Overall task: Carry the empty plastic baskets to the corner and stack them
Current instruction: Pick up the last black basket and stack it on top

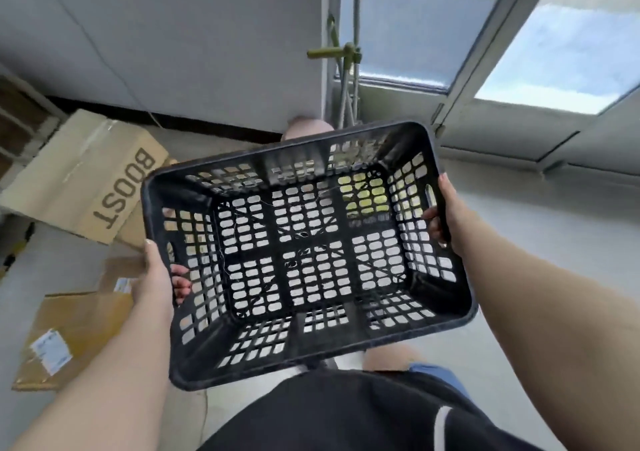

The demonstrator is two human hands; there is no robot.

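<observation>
A black plastic basket (pixel 308 253) was held in the air in front of the person's body, open side up and tilted a little, its far right corner higher than the near left one. It was empty: through the grid of holes in its bottom and walls the pale floor (pixel 519 229) showed, and a patch of yellow-green showed through the far right part of the bottom.

The left hand (pixel 154 277) gripped the basket's left short side, thumb lying along the top of the rim and fingertips curled through the handle slot into the inside. The right hand (pixel 443 211) gripped the right short side the same way, closed around the rim beside the handle slot, fingers showing inside the wall. Both forearms were bare.

To the left, on the floor, lay a flattened cardboard box (pixel 86 180) printed with the word BOOST, leaning near the grey wall (pixel 194 42). Nearer the person were more pieces of brown cardboard (pixel 72 336), one bearing a white label. Beyond the basket stood a green pole with a clamp (pixel 348 52) beside the wall's edge, and to the right a window (pixel 561 52) with a pale frame. A dark garment covered the person's body at the bottom of the view
</observation>
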